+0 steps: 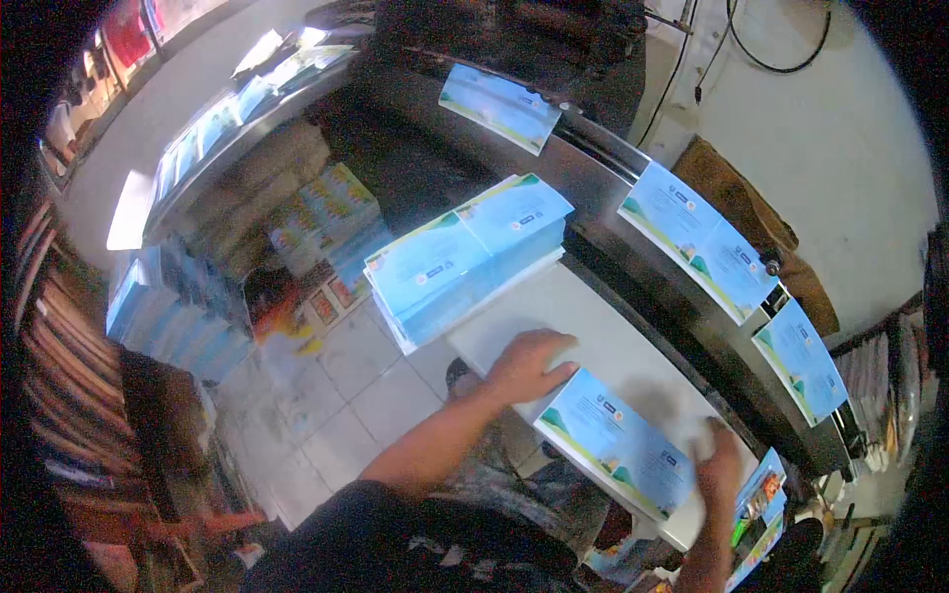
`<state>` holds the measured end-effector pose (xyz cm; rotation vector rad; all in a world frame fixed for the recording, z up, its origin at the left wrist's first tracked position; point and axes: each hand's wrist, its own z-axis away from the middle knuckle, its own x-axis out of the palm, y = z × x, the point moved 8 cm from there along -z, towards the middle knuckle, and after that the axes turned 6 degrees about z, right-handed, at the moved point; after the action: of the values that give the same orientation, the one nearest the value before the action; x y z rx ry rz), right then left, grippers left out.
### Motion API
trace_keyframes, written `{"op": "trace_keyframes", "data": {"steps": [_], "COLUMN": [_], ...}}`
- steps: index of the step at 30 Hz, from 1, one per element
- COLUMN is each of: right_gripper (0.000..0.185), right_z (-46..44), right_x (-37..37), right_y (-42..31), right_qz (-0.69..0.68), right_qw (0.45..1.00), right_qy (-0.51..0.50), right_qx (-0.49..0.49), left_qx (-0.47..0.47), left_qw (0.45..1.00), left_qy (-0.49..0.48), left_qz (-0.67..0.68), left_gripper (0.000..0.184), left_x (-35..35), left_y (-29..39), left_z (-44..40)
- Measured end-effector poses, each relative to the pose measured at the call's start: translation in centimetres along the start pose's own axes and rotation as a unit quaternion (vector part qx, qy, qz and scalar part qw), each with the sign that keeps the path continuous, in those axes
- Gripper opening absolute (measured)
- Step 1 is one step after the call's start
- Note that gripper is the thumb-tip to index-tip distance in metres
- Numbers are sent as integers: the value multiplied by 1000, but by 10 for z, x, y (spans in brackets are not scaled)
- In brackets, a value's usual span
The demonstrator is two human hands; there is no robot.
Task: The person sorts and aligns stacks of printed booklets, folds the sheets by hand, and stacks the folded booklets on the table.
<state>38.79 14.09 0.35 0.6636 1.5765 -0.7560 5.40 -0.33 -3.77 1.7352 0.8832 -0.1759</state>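
A light blue printed sheet point(618, 445), with green and yellow curves along its edge, lies on a pale narrow board point(613, 326) in front of me. It may be a thin stack; its thickness is hard to make out. My left hand point(534, 368) rests at its upper left end, thumb and fingers apart, the thumb near the corner. At the opposite end is my right hand point(720, 465), smeared by motion, its fingers partly hidden. Farther up the board stands a thick stack of similar blue sheets point(470, 252), in two halves side by side.
Blue printed sheets point(697, 237) lie along a dark machine rail point(603, 198) beyond the board. More stacks point(178, 316) stand at the left, near a tiled floor point(366, 395). Colourful printed sheets point(761, 494) sit at my right. Cables point(732, 40) hang by the wall.
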Motion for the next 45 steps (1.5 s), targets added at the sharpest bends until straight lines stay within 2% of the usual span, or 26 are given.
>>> {"op": "trace_keyframes", "data": {"steps": [2,3,8,10,11,13,14,15,16,19,20,21,22,24,25,27,31,32,33,35,38,39,40,41,43,45], "right_gripper": [68,74,75,62,62,42,26,22,20,28,30,34,34,37,37,40,41,41,41,42,45,53,61,63,65,65], "right_z": [25,38,57,47,41,27,14,-2,-19,-51,-50,-57,-60,-60,-66,-97,-66,-61,-54,-35,-8,7,17,31,49,63], "right_x": [15,19,34,19,11,-3,-10,-38,-65,-134,-159,-179,-177,-214,-202,-139,-72,-56,-31,-7,-13,7,-4,-7,-4,18], "right_y": [-93,-121,-134,-128,-124,-107,-91,-78,-66,44,95,135,165,107,130,208,164,190,211,190,36,-1,-60,-100,-134,-142], "right_qz": [66,61,79,-45,-44,-126,-58,-31,43,107,-54,174,173,249,248,154,222,63,-98,-42,36,39,27,54,80,121], "right_qw": [989,983,976,970,969,960,969,983,985,976,966,940,939,855,855,934,937,974,974,982,996,998,996,991,982,970], "right_qy": [-86,-71,-105,-212,-215,-231,-230,-146,-155,-14,235,235,237,454,455,321,267,210,144,122,-18,15,-50,-31,-12,-73], "right_qx": [-100,-158,-173,-112,-111,-100,-77,-105,-63,187,97,176,178,-36,-35,34,-20,61,142,140,82,-46,-71,-122,-173,-196], "left_qx": [-6,-7,13,10,11,10,11,9,0,-7,-7,-6,2,12,4,-2,-7,-7,-7,12,2,1,-2,-3,-5,-8], "left_qw": [1000,1000,999,1000,1000,1000,1000,1000,1000,1000,1000,1000,1000,1000,1000,1000,1000,999,999,1000,1000,1000,1000,1000,1000,1000], "left_qy": [5,4,9,3,-2,5,9,11,4,-1,-2,-1,2,6,3,0,5,5,3,7,-2,-4,-4,-3,0,6], "left_qz": [11,11,37,30,21,24,24,23,25,27,28,27,27,24,17,7,28,33,34,-5,-16,-15,-7,0,8,13], "left_gripper": [44,44,43,43,43,43,42,42,42,42,42,42,41,41,41,41,42,42,42,42,42,42,42,42,42,42], "left_x": [1,2,0,-5,-6,-5,-6,-6,-6,-1,0,0,-1,-2,-2,-1,-3,-3,-2,2,2,0,-1,-3,0,-2], "left_y": [-7,-9,-12,-7,-4,-4,-4,-4,-5,-9,-10,-9,-8,-4,-4,-5,-8,-7,-8,-6,-3,0,3,5,1,-5], "left_z": [0,0,1,-1,-3,1,1,1,0,1,2,3,2,1,1,2,2,2,3,2,4,4,5,4,6,5]}}
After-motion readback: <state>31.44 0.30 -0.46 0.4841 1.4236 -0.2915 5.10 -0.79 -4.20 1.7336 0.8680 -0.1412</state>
